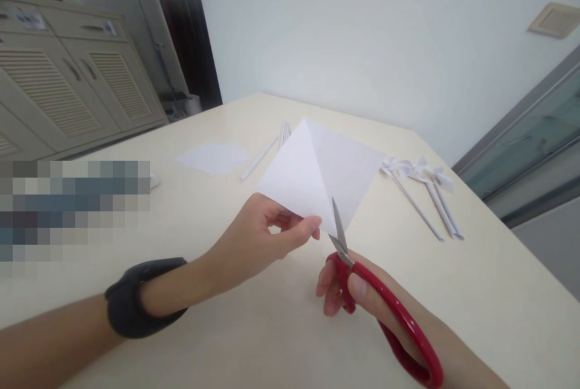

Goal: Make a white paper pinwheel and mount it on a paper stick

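Note:
My left hand (pixel 263 235) pinches the near corner of a creased white paper square (pixel 317 171) and holds it up above the cream table (pixel 475 292). My right hand (pixel 362 304) grips red-handled scissors (pixel 394 316). Their metal blades (pixel 338 226) point up and meet the paper's lower corner along a fold line. A black band sits on my left wrist (pixel 136 298).
Several white paper pinwheels on rolled sticks (pixel 426 189) lie at the right of the table. A flat paper sheet (pixel 212 156) and loose paper sticks (pixel 267 150) lie farther back. Cabinets (pixel 67 87) stand at the left, a white wall behind, a glass door at right.

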### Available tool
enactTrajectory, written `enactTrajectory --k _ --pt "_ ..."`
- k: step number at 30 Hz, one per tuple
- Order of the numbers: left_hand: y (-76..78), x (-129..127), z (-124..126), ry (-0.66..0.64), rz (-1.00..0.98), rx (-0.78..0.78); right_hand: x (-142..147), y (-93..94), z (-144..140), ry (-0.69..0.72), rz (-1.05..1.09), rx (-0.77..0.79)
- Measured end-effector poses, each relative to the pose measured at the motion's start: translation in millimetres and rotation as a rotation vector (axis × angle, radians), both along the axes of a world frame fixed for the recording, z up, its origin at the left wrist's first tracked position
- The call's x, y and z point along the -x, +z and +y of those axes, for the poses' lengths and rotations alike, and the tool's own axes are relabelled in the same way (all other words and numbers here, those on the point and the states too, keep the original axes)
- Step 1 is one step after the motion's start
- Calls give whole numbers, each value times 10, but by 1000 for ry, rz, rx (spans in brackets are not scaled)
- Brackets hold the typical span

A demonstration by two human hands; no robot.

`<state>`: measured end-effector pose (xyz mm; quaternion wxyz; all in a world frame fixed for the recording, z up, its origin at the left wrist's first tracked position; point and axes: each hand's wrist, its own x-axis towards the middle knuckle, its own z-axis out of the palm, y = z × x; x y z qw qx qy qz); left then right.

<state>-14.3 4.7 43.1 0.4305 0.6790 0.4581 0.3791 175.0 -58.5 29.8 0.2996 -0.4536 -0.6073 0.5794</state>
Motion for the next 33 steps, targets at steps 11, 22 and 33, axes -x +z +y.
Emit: enactTrajectory --k 11,22,33 --pt "-17 84 46 -23 47 63 0 45 -23 -8 86 165" --pt "-34 94 72 -55 76 46 -7 1 -49 -39 140 160" --pt "-17 88 63 -86 48 108 -18 -16 -70 -25 174 162"
